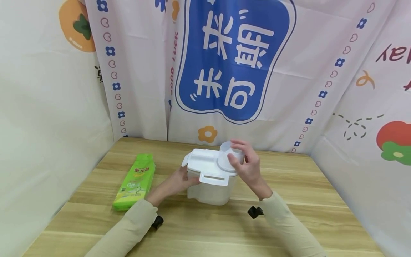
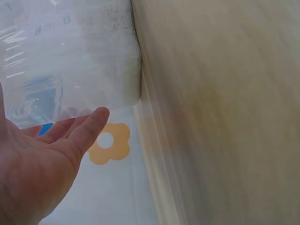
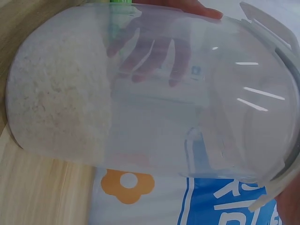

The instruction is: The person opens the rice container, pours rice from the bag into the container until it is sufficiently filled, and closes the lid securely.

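A translucent storage container [image 1: 210, 194] stands on the table, its lower part filled with pale rice-like grains [image 3: 61, 89]. Its white lid [image 1: 203, 159] is on, with side clips folded outward. My left hand [image 1: 179, 180] holds the container's left side, thumb toward the front; the fingers [image 3: 154, 56] show through the clear wall in the right wrist view. On the lid's right end is a clear cup [image 1: 226, 147], gripped by my right hand [image 1: 247, 164] with thumb and fingers around it.
A bright green printed bag [image 1: 136, 182] lies flat at the left of the table [image 1: 289, 200]. Printed cloth [image 1: 147, 71] hangs behind the table and along both sides. A small black piece [image 1: 255, 212] sits by the right sleeve.
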`<state>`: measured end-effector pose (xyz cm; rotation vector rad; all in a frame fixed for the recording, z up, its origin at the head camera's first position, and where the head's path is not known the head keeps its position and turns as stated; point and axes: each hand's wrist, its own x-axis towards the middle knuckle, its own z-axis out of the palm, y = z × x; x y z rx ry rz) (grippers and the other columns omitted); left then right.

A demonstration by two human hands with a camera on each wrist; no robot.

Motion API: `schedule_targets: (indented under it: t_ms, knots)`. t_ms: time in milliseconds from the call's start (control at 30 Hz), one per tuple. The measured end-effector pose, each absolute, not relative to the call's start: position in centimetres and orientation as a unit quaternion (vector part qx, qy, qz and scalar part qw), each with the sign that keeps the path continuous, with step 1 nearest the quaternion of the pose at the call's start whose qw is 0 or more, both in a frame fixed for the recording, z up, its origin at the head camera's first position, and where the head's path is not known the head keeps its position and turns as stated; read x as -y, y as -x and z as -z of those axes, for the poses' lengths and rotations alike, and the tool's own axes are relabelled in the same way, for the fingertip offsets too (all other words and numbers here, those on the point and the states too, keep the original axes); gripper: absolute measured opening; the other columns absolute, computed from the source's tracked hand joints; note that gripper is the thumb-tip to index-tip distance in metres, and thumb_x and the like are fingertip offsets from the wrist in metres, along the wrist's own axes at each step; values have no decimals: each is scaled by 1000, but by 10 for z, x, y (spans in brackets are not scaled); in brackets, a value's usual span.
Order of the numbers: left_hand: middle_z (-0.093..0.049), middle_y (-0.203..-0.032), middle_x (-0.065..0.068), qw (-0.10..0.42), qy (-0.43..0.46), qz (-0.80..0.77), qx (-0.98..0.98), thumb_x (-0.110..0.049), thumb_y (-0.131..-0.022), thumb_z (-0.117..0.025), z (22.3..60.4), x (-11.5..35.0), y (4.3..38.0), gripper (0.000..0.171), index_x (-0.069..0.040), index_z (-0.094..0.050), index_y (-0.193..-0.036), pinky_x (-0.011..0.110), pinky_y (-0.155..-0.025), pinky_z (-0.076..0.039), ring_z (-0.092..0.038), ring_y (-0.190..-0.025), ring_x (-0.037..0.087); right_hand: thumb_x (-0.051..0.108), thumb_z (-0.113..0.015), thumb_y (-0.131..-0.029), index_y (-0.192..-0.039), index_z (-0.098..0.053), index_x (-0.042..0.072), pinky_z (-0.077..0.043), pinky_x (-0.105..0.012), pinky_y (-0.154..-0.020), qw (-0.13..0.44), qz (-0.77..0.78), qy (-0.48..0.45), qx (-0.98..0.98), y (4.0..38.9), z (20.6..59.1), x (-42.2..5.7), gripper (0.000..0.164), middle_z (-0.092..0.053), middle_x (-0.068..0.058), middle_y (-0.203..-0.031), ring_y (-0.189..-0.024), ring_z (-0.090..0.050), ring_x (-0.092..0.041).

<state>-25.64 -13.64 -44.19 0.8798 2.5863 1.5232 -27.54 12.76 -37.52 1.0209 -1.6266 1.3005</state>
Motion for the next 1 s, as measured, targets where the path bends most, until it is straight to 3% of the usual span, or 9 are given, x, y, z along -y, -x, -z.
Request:
schedule_targets:
  t_ms: [267,500,800,1000]
  knots:
    - [-33,-154,-8,-1,-290,-487,-824,-42,-93,-66,442,136,258,71,-37,-25,-151,58,-109,-39,-34,-142,20,18,-69,-86,-102,-68,-4,-52,-19,-93,416,-495,-402,648,276,378,-127,28,-67,-26,-112,-102,-64,-40]
    - [-33,-155,-4,2,-283,-485,-828,-43,-93,-66,442,135,257,70,-33,-28,-151,57,-105,-44,-35,-142,23,2,-65,-77,-96,-62,-17,-48,-16,-98,434,-477,-408,647,257,362,-118,26,-62,-38,-103,-94,-60,-51]
    - [-32,-154,-8,3,-280,-482,-830,-45,-91,-67,439,133,255,70,-39,-29,-149,54,-104,-46,-35,-142,21,29,-62,-92,-105,-65,-7,-47,-21,-103,435,-450,-412,662,277,383,-129,38,-65,-27,-114,-106,-62,-42]
    - [-34,-154,-1,17,-269,-476,-837,-44,-91,-67,438,135,255,72,-31,-30,-151,53,-101,-49,-39,-140,26,37,-60,-95,-110,-64,-4,-42,-22,-107,408,-426,-415,693,273,379,-136,44,-62,-28,-121,-114,-58,-43]
